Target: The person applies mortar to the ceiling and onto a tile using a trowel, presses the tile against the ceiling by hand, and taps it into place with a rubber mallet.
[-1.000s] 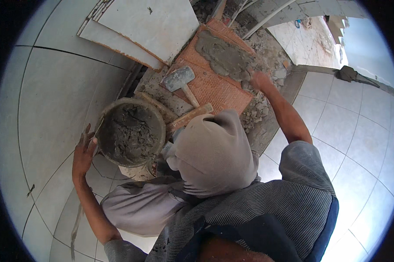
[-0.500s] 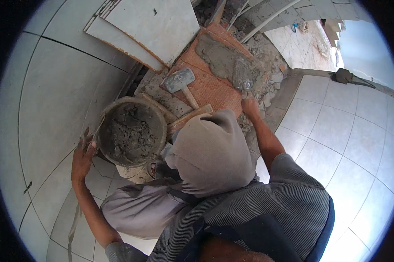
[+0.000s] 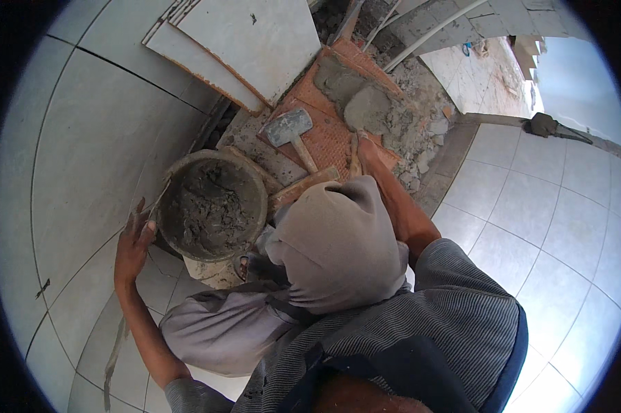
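Note:
My right hand (image 3: pixel 367 146) is closed round the pale handle of a trowel (image 3: pixel 367 110), its blade lying over grey mortar. Under it is the orange, ridged back of a tile (image 3: pixel 316 129), with more mortar (image 3: pixel 338 79) spread at its far end. At the left, a bucket (image 3: pixel 255 221) holds lumpy wet mortar (image 3: pixel 211 206). My left hand (image 3: pixel 133 241) is at the bucket's left rim, fingers spread and smeared with grey. It seems to touch the rim. A grey-headed mallet (image 3: pixel 288 126) rests on the tile, its handle toward me.
Large white tiles (image 3: pixel 252 45) lean at the back left beside a tiled wall (image 3: pixel 97 131). A wooden piece (image 3: pixel 303 187) lies by my knee. Rubble (image 3: pixel 427 148) lines the tile's right side. Pale floor tiles (image 3: pixel 524 186) lie right, with a dark object and cord (image 3: pixel 543 124) beyond.
My right hand has moved left and slightly away from me with the trowel, whose blade has swung left across the mortar. My left hand stays by the bucket.

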Available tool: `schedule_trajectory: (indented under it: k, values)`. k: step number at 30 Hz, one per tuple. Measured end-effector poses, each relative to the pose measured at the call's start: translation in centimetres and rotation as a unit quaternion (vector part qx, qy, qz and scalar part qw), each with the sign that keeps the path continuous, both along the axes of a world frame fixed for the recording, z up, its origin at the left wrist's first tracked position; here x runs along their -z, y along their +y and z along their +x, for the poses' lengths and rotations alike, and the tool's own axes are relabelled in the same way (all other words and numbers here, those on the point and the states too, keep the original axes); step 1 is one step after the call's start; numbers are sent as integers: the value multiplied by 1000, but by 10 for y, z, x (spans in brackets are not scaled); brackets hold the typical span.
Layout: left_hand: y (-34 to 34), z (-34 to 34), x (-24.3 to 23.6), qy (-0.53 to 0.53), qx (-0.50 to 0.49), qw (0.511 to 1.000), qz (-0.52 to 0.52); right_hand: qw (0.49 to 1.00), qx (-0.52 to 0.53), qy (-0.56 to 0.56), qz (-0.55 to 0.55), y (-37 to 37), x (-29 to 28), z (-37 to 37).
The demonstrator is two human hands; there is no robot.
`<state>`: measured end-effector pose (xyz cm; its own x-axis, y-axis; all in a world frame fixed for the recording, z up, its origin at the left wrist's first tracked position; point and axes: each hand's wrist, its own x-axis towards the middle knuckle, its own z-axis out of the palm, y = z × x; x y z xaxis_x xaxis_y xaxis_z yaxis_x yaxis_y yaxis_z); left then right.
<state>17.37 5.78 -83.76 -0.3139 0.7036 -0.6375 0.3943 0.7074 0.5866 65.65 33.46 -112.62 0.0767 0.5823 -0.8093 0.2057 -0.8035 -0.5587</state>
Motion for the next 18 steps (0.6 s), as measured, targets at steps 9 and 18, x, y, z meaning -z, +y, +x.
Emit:
schedule_trajectory:
  k: [9,18]
  values:
    - [0,2,5,32,7,999,-12,965,-178,-187,49,22,-96,-76]
    - [20,3,9,11,23,999,22,833,-503,-186,134,76,-123,-21]
